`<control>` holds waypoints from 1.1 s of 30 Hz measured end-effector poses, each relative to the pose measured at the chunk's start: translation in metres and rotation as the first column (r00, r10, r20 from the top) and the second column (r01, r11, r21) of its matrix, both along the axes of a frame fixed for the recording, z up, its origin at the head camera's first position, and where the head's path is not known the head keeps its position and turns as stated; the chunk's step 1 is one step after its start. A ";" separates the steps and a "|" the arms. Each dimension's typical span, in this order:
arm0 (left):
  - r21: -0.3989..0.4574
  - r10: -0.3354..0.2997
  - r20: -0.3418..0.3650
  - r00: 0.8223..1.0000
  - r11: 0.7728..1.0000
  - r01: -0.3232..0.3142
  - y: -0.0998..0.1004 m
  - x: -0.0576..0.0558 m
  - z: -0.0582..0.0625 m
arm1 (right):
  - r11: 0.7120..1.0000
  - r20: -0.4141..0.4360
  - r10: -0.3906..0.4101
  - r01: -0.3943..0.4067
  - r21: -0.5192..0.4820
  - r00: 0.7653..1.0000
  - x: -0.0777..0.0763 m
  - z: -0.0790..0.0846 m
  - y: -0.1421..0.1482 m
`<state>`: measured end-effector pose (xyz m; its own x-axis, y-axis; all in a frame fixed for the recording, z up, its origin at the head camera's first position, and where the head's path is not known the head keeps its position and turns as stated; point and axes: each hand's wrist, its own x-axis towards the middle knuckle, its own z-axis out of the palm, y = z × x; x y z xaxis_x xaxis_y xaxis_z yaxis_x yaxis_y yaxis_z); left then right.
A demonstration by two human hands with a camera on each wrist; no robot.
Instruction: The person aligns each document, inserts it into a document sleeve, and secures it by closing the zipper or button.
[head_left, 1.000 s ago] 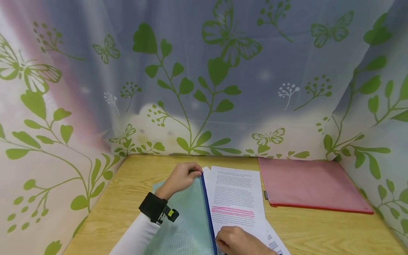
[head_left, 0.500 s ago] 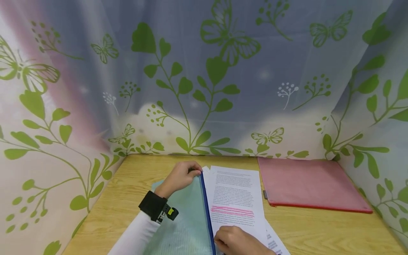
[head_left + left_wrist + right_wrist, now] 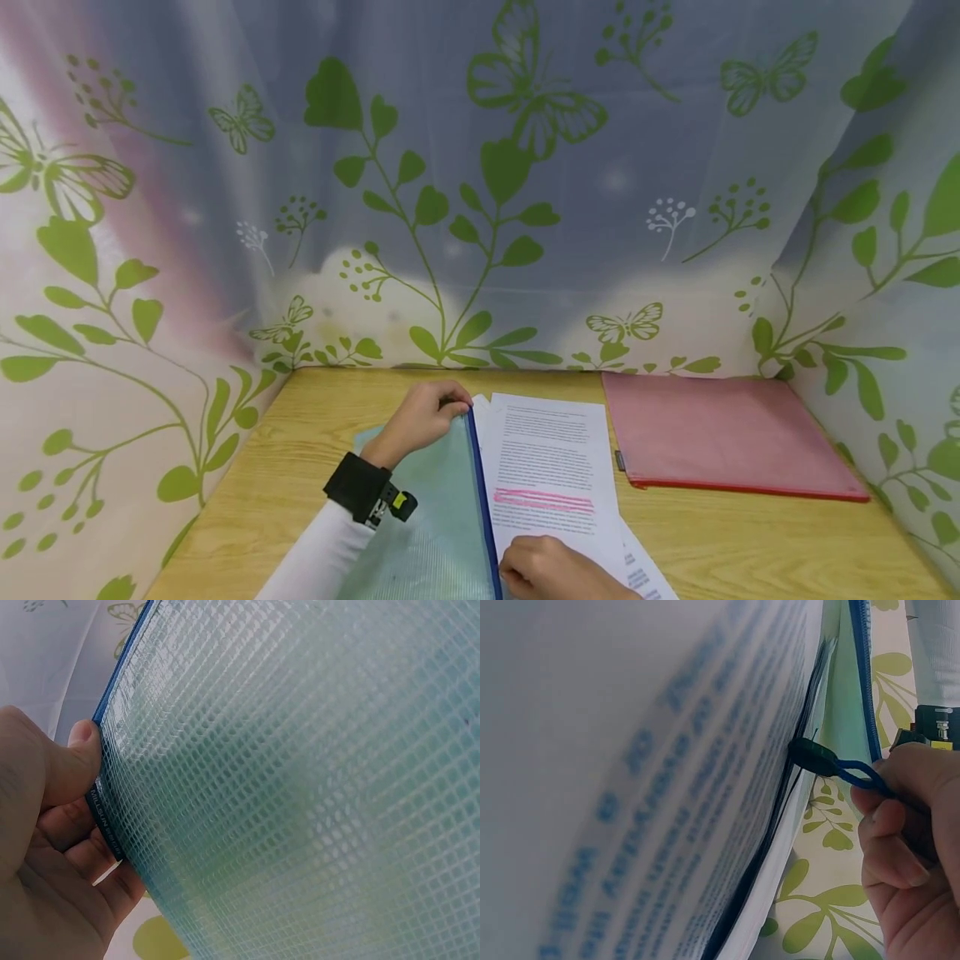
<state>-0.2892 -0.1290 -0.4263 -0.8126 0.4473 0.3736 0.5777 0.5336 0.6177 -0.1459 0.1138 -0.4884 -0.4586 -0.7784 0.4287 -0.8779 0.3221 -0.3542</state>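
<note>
A translucent green mesh zipper pouch (image 3: 423,508) lies left of centre, its blue zipper (image 3: 482,492) along the right side. My left hand (image 3: 420,421) pinches its far corner; the left wrist view shows the thumb on the mesh (image 3: 247,780) and fingers behind, by a dark label (image 3: 105,825). At the zipper's near end my right hand (image 3: 555,568) has its fingers curled. The right wrist view shows it pinching the zipper pull, whose blue cord loop and dark tab (image 3: 814,757) stick out. Printed sheets (image 3: 551,454), one with pink highlighting, lie right of the zipper.
A pink pouch (image 3: 727,429) with a red zipper lies at the back right of the wooden table (image 3: 720,546). Patterned curtains (image 3: 420,167) with leaves and butterflies enclose the back and both sides. A black strap (image 3: 358,487) with a small device circles the left wrist.
The head view has shifted slightly. Both hands keep their holds at the two ends of the zipper, and the pouch and sheets stay in place.
</note>
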 end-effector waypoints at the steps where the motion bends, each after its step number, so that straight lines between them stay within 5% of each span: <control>1: -0.003 0.001 -0.001 1.000 1.000 -0.001 0.000 0.000 0.000 | 1.000 0.002 0.003 -0.003 -0.005 1.000 0.000 0.000 0.000; 9: -0.028 0.021 0.001 1.000 0.999 -0.021 0.001 -0.003 0.003 | 0.996 -0.018 0.055 -0.056 -0.066 0.998 0.001 -0.001 -0.004; 33: -0.033 0.059 0.038 0.998 0.998 -0.058 -0.006 -0.003 0.007 | 0.998 0.079 0.064 -0.064 -0.001 0.995 0.009 0.000 -0.002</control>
<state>-0.2920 -0.1346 -0.4197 -0.8513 0.4099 0.3277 0.5210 0.5853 0.6213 -0.1372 0.1117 -0.4880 -0.4402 -0.8078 0.3921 -0.8661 0.2669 -0.4226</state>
